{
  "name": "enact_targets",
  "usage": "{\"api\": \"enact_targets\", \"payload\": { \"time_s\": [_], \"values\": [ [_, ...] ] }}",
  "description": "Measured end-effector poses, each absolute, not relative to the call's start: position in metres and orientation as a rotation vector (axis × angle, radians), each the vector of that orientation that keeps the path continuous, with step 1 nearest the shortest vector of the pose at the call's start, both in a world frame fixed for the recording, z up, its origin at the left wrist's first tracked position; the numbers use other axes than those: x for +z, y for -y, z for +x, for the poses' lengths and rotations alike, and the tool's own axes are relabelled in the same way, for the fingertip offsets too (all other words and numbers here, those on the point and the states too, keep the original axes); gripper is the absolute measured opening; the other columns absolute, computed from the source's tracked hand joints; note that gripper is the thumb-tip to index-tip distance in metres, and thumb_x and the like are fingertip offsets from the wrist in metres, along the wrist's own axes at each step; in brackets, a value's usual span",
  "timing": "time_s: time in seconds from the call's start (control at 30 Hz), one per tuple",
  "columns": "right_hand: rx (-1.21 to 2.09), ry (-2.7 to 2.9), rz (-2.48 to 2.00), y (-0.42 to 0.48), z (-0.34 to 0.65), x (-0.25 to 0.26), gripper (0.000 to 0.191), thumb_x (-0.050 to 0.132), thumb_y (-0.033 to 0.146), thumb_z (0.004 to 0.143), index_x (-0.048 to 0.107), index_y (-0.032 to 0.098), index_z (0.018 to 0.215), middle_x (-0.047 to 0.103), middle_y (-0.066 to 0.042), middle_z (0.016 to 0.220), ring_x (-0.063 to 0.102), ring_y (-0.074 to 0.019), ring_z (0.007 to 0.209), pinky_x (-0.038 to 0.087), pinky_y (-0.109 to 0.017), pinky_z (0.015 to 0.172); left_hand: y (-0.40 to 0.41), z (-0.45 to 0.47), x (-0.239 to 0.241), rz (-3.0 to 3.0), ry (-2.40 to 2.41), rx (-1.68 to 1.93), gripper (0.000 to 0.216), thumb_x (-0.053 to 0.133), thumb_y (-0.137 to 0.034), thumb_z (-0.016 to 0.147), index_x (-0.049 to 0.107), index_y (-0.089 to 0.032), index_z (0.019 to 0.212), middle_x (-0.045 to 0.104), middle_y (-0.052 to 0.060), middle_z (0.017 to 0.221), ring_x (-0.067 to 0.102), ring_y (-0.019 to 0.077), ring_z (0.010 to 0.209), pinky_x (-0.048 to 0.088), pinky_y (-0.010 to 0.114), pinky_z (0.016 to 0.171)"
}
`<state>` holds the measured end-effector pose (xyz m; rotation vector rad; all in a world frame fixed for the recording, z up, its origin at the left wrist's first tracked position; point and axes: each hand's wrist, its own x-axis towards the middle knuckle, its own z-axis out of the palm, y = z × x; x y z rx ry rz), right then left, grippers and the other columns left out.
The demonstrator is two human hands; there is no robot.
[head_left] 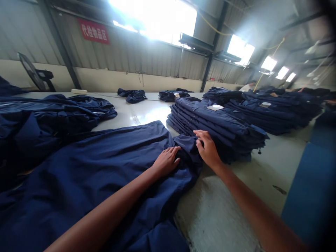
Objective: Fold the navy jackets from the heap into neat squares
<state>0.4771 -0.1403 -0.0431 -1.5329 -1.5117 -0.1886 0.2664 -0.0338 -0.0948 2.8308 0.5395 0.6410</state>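
A large navy blue garment [105, 168] lies spread across the near part of a pale table [231, 210]. My left hand [166, 161] rests flat on the garment's right end, fingers stretched out. My right hand [207, 147] sits at the bunched edge of the same cloth, fingers curled onto the fold, right beside a neat stack of folded navy garments [215, 122].
A heap of loose navy cloth [47, 119] fills the left side. More folded stacks [267, 108] run along the right, and small piles [132, 95] lie far back. A fan [33, 71] stands at the back left. A blue surface [312, 189] borders the table on the right.
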Motion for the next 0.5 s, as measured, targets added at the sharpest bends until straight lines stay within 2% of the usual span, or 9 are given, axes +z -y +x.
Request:
{"api": "enact_targets", "payload": {
  "time_s": [0.1, 0.17, 0.23, 0.3, 0.4, 0.43, 0.5],
  "values": [
    [-0.217, 1.538, -1.737, 0.14, 0.483, -0.048, 0.058, 0.062, 0.03, 0.092, 0.057, 0.026, 0.15, 0.058, -0.014, 0.147, 0.066, -0.031, 0.12, 0.056, -0.05, 0.106, 0.033, 0.265, -0.096, 2.811, -0.516, 0.655, 0.059, 0.052, -0.033, 0.103, 0.036, -0.024, 0.16, 0.059, 0.012, 0.151, 0.056, 0.0284, 0.137, 0.045, 0.046, 0.117],
    [-0.11, 1.598, -1.803, 0.139, 0.485, -0.056, 0.068, 0.067, 0.028, 0.088, 0.052, 0.027, 0.154, 0.06, -0.014, 0.147, 0.069, -0.0303, 0.115, 0.058, -0.049, 0.103, 0.032, 0.266, -0.095, 2.813, -0.496, 0.659, 0.06, 0.052, -0.033, 0.103, 0.036, -0.026, 0.161, 0.057, 0.012, 0.152, 0.056, 0.0286, 0.138, 0.045, 0.046, 0.118],
    [-0.032, 1.658, -1.84, 0.137, 0.485, -0.061, 0.074, 0.069, 0.024, 0.084, 0.05, 0.028, 0.155, 0.061, -0.012, 0.148, 0.067, -0.0298, 0.12, 0.055, -0.048, 0.106, 0.032, 0.266, -0.096, 2.819, -0.467, 0.662, 0.06, 0.051, -0.03, 0.103, 0.038, -0.027, 0.161, 0.054, 0.011, 0.156, 0.053, 0.0286, 0.143, 0.043, 0.046, 0.12],
    [-0.029, 1.694, -1.858, 0.136, 0.482, -0.063, 0.063, 0.066, 0.022, 0.084, 0.058, 0.027, 0.146, 0.065, -0.011, 0.142, 0.066, -0.0295, 0.124, 0.052, -0.046, 0.11, 0.031, 0.267, -0.098, 2.828, -0.423, 0.662, 0.06, 0.05, -0.025, 0.103, 0.038, -0.027, 0.162, 0.049, 0.01, 0.161, 0.045, 0.0288, 0.15, 0.039, 0.047, 0.124],
    [-0.178, 1.574, -1.813, 0.139, 0.473, -0.059, 0.029, 0.059, 0.025, 0.09, 0.069, 0.023, 0.117, 0.074, -0.011, 0.117, 0.07, -0.0296, 0.113, 0.054, -0.045, 0.104, 0.032, 0.267, -0.099, 2.811, -0.35, 0.715, 0.066, 0.049, -0.019, 0.101, 0.032, -0.026, 0.164, 0.04, 0.008, 0.169, 0.033, 0.0279, 0.158, 0.033, 0.047, 0.128],
    [-0.264, 1.476, -1.778, 0.14, 0.47, -0.057, 0.023, 0.058, 0.028, 0.092, 0.069, 0.023, 0.111, 0.074, -0.012, 0.111, 0.07, -0.0299, 0.109, 0.054, -0.046, 0.102, 0.032, 0.267, -0.098, 2.796, -0.334, 0.743, 0.07, 0.049, -0.017, 0.1, 0.028, -0.027, 0.166, 0.037, 0.008, 0.17, 0.032, 0.0271, 0.159, 0.033, 0.046, 0.129],
    [-0.377, 1.293, -1.697, 0.142, 0.464, -0.054, 0.023, 0.057, 0.035, 0.094, 0.065, 0.022, 0.112, 0.073, -0.012, 0.109, 0.07, -0.0308, 0.106, 0.055, -0.046, 0.1, 0.034, 0.266, -0.096, 2.768, -0.317, 0.787, 0.076, 0.049, -0.016, 0.099, 0.021, -0.028, 0.168, 0.032, 0.007, 0.173, 0.033, 0.0256, 0.158, 0.034, 0.045, 0.128]
  ]
}}
